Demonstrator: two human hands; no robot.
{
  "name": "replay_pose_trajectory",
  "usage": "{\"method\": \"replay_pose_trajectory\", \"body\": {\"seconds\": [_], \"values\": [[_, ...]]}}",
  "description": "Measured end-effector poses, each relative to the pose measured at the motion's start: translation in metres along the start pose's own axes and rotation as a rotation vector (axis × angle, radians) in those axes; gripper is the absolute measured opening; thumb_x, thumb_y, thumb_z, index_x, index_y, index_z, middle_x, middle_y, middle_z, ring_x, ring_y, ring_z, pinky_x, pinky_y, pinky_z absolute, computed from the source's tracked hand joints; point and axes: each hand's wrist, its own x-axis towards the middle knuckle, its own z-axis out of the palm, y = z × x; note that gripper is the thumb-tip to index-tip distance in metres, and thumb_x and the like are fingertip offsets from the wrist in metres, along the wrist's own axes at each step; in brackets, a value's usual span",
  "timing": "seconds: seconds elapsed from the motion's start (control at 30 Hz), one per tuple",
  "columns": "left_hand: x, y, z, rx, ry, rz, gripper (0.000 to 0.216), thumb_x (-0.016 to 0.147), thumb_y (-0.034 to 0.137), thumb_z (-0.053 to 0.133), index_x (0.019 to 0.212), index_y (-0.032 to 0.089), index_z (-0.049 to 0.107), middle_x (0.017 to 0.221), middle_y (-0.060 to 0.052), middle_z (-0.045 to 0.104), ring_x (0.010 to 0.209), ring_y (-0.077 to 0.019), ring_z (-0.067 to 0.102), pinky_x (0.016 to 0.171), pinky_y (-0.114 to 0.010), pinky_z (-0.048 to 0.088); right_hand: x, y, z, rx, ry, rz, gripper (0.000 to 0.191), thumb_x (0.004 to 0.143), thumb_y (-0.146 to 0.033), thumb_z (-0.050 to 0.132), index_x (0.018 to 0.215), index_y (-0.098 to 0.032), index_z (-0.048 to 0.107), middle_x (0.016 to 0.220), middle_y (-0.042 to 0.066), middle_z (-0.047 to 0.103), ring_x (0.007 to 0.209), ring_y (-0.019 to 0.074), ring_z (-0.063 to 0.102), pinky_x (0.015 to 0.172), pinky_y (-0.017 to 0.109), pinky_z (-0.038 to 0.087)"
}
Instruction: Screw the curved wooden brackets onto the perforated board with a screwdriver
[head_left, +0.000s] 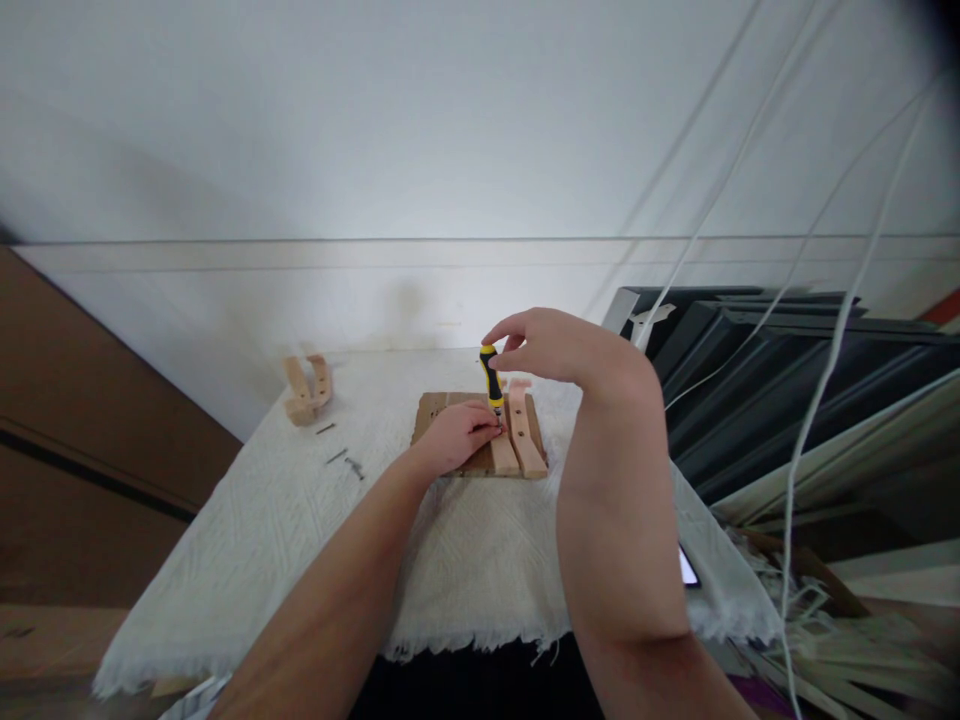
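Screwdriver (492, 378), yellow and black, stands nearly upright at the middle of the work, its handle leaning slightly leftward at the top and its shaft pointing down at a strip of wood. From where I stand, the right hand (541, 342) holds it from above, bent sharply at the wrist, thumb and fingers closed about the top of the handle. The left hand (454, 438) lies low beside the shaft, its fingertips drawn close together near the tip; whether they pinch a screw there, I cannot tell.

Under those fingers is the left strip (504, 458), pale and partly covered. Just beside it, the right strip (532, 460) shows two dark holes and a bend toward the near end. Both lie on a brown board (428, 407), set on the table (247, 560) over a white cloth (472, 580) with a frayed edge.

Farther out, left of the board, some screws (354, 467) lie loose on the cloth, and beyond them sits a wooden bracket (301, 411) with two raised arms. To the right, a phone (688, 568) with a lit screen peeks past the right forearm (619, 510). Dark panels (750, 400) lean beyond the table, with white cables hanging before them.
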Motion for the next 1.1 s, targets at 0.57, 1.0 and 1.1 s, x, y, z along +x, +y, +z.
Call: {"method": "replay_pose_trajectory", "body": {"seconds": [0.57,1.0,1.1], "values": [[0.000,-0.001,0.000,0.000,-0.007,-0.001,0.020,0.089,0.025,0.054,0.089,0.016,0.072,0.094,-0.006,0.070,0.092,-0.0174,0.061,0.087,-0.029,0.047,-0.008,-0.002,-0.005,-0.094,0.024,0.033,0.027,0.073,-0.040,0.065,0.088,-0.019,0.072,0.074,0.004,0.066,0.063,0.0143,0.055,0.056,0.027,0.037],[0.000,0.001,-0.001,-0.027,-0.012,-0.007,0.022,0.089,0.026,0.053,0.086,0.016,0.072,0.092,-0.006,0.070,0.090,-0.0173,0.061,0.087,-0.030,0.047,-0.009,0.002,-0.005,-0.103,-0.008,0.019,0.031,0.075,-0.028,0.059,0.103,-0.021,0.072,0.094,0.006,0.071,0.077,0.0180,0.061,0.066,0.029,0.043],[-0.001,0.003,-0.002,-0.026,-0.013,-0.016,0.022,0.089,0.026,0.053,0.086,0.016,0.072,0.092,-0.006,0.069,0.090,-0.0176,0.061,0.088,-0.031,0.047,-0.014,-0.001,-0.009,-0.167,-0.005,0.105,0.027,0.075,-0.037,0.062,0.090,-0.018,0.073,0.077,0.007,0.068,0.071,0.0198,0.060,0.061,0.030,0.040]]}}
